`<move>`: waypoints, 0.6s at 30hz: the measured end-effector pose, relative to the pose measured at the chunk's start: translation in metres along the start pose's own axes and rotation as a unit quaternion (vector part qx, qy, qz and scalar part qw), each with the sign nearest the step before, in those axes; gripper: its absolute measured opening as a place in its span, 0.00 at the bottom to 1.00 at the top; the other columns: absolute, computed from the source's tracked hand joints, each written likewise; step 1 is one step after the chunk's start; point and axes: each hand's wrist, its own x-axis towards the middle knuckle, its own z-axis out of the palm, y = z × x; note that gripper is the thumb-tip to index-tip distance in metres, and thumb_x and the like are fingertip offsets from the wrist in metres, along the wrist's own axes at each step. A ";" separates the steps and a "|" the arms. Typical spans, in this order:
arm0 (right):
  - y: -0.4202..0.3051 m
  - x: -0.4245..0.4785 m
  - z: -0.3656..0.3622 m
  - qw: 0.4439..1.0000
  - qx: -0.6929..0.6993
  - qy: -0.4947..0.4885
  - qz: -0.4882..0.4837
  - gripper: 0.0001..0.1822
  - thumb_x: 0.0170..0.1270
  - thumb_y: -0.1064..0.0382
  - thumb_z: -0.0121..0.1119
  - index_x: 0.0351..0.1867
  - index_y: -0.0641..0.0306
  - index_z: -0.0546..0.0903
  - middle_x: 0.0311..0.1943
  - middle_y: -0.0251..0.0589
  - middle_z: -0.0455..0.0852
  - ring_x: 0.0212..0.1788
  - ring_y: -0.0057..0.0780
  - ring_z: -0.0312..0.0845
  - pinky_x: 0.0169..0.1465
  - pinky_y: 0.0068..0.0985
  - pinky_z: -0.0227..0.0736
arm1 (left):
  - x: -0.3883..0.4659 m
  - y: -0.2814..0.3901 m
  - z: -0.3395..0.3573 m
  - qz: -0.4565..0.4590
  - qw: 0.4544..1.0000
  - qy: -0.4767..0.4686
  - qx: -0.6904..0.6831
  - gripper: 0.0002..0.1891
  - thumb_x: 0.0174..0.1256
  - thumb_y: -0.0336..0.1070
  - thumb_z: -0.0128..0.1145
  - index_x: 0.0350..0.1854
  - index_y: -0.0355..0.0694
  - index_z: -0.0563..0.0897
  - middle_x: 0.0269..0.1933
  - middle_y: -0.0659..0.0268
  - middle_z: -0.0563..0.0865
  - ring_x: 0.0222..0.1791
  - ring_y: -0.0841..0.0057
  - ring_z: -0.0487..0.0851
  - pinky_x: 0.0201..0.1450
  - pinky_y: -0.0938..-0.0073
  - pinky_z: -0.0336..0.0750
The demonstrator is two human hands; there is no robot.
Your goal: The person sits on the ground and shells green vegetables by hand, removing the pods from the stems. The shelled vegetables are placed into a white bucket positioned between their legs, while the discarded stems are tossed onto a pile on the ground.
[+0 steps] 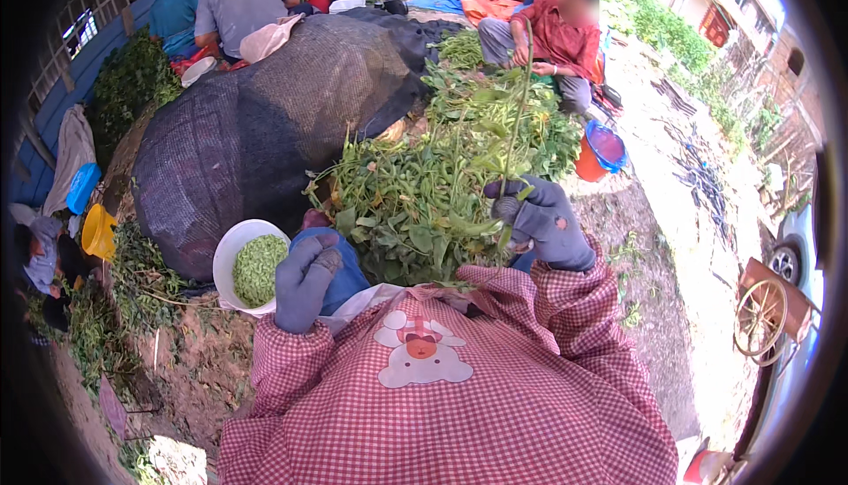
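My right hand (550, 226), in a worn grey glove, grips a long green bean stalk (521, 110) with leaves and pods on it. The stalk stands nearly upright from the fingers. My left hand (303, 286), gloved too, is raised with its fingers curled beside a white bucket (224, 266). Whether anything sits inside those fingers is hidden. Shelled green beans (255, 269) partly fill the bucket. A heap of cut bean plants (411, 200), with pods and leaves, lies in front of my knees.
Dark shade netting (265, 120) covers a large mound ahead. Another person (563, 41) sits across the plant heap, near an orange bucket (593, 157) with a blue liner. More people (242, 1) sit beyond the mound. A yellow bucket (98, 233) stands at the left.
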 end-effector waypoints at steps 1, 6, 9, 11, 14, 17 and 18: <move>-0.001 -0.001 -0.005 0.999 -0.053 -0.008 0.008 0.17 0.69 0.60 0.62 0.52 0.72 0.82 0.26 0.26 0.79 0.22 0.11 0.70 0.26 0.15 0.64 | 0.000 0.011 0.014 0.045 0.998 -0.033 0.012 0.12 0.64 0.26 0.57 0.48 0.27 0.82 0.42 0.62 0.86 0.40 0.78 0.83 0.46 0.79 0.77; -0.006 -0.021 -0.012 0.997 -0.063 -0.046 0.015 0.16 0.69 0.61 0.61 0.53 0.70 0.82 0.28 0.26 0.81 0.25 0.11 0.71 0.27 0.15 0.64 | 0.010 0.048 0.093 0.387 0.901 -0.096 0.171 0.12 0.59 0.29 0.65 0.45 0.31 0.82 0.44 0.54 0.85 0.33 0.66 0.86 0.37 0.71 0.80; -0.002 -0.021 -0.008 0.989 -0.125 -0.065 -0.033 0.15 0.69 0.63 0.59 0.52 0.69 0.83 0.30 0.26 0.82 0.27 0.10 0.70 0.29 0.15 0.64 | 0.007 0.051 0.113 0.337 0.912 -0.157 0.175 0.15 0.58 0.32 0.67 0.45 0.33 0.81 0.42 0.53 0.85 0.29 0.64 0.85 0.31 0.68 0.79; 0.001 -0.014 -0.001 0.983 -0.147 -0.084 -0.070 0.14 0.68 0.65 0.58 0.50 0.69 0.83 0.30 0.26 0.80 0.28 0.11 0.69 0.30 0.16 0.65 | 0.011 0.049 0.118 0.333 0.914 -0.164 0.164 0.18 0.55 0.28 0.70 0.48 0.31 0.81 0.37 0.54 0.85 0.26 0.72 0.85 0.30 0.75 0.79; -0.003 -0.013 -0.013 0.967 -0.204 -0.105 -0.114 0.13 0.67 0.66 0.61 0.50 0.70 0.83 0.30 0.29 0.80 0.30 0.13 0.70 0.32 0.19 0.66 | 0.022 0.051 0.129 -0.003 0.949 -0.316 -0.007 0.08 0.63 0.25 0.62 0.43 0.31 0.83 0.32 0.64 0.86 0.27 0.81 0.83 0.29 0.79 0.76; -0.011 -0.004 -0.010 0.967 -0.203 -0.114 -0.105 0.14 0.65 0.67 0.65 0.50 0.70 0.83 0.28 0.28 0.77 0.30 0.14 0.69 0.32 0.20 0.66 | 0.040 0.027 0.122 -0.022 0.893 -0.416 -0.167 0.10 0.70 0.31 0.56 0.47 0.31 0.81 0.37 0.64 0.85 0.27 0.80 0.80 0.32 0.77 0.77; -0.012 -0.001 -0.009 0.971 -0.206 -0.109 -0.050 0.14 0.64 0.68 0.65 0.50 0.71 0.84 0.27 0.27 0.75 0.29 0.13 0.67 0.32 0.20 0.65 | 0.042 0.016 0.119 -0.027 0.874 -0.435 -0.214 0.11 0.72 0.33 0.55 0.47 0.30 0.81 0.38 0.64 0.84 0.28 0.80 0.80 0.33 0.76 0.78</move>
